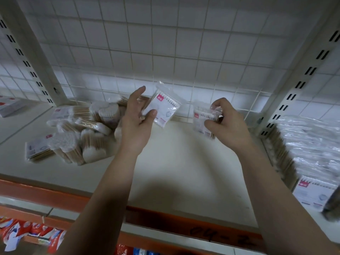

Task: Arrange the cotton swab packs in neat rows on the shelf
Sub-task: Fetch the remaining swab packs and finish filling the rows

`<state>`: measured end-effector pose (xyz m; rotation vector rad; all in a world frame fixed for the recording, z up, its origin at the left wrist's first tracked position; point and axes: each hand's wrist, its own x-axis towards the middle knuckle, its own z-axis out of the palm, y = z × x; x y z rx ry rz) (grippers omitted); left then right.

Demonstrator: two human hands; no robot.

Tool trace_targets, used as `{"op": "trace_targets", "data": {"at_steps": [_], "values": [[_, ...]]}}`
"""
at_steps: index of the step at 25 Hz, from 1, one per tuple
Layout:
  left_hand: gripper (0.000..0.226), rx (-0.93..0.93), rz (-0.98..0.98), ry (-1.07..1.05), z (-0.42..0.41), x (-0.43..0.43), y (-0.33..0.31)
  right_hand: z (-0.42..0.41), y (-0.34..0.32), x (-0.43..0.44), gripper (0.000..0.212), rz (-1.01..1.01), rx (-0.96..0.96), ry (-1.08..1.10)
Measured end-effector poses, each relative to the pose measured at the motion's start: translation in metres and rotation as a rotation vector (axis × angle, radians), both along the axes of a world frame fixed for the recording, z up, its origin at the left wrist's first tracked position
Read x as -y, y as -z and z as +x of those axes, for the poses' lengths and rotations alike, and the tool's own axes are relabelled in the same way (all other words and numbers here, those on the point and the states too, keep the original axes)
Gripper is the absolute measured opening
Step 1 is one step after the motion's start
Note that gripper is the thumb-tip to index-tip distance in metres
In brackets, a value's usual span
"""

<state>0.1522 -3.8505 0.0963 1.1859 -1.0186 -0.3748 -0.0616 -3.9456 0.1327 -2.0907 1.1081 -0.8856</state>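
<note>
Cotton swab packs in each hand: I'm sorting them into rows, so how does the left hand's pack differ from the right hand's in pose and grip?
The left pack is tilted on a corner, face fully showing; the right pack stands nearly upright, top covered. The left hand pinches its pack's lower corner; the right hand curls over its pack's top edge. Both are clear bags with a red label.
</note>
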Motion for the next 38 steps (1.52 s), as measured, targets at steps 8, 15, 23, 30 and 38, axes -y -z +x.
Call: {"op": "trace_targets", "data": {"at_steps": [8, 15, 23, 30, 38], "values": [[0.039, -0.163, 0.104, 0.039, -0.071, 0.016, -0.012, -0.069, -0.023, -0.009, 0.032, -0.014, 0.069, 0.098], [0.017, -0.076, 0.089, 0.101, -0.132, 0.024, -0.008, -0.150, -0.040, -0.022, 0.029, 0.066, 0.079, 0.068], [0.005, 0.001, 0.130, 0.010, -0.193, 0.024, -0.006, -0.229, -0.036, -0.029, 0.027, 0.010, -0.176, -0.088], [0.046, 0.168, 0.184, -0.016, -0.232, 0.013, -0.015, -0.263, -0.021, -0.035, 0.023, -0.039, -0.302, -0.222], [0.036, 0.245, 0.199, -0.031, -0.252, 0.008, -0.022, -0.273, 0.002, -0.032, 0.026, -0.271, -0.434, -0.166]]}}
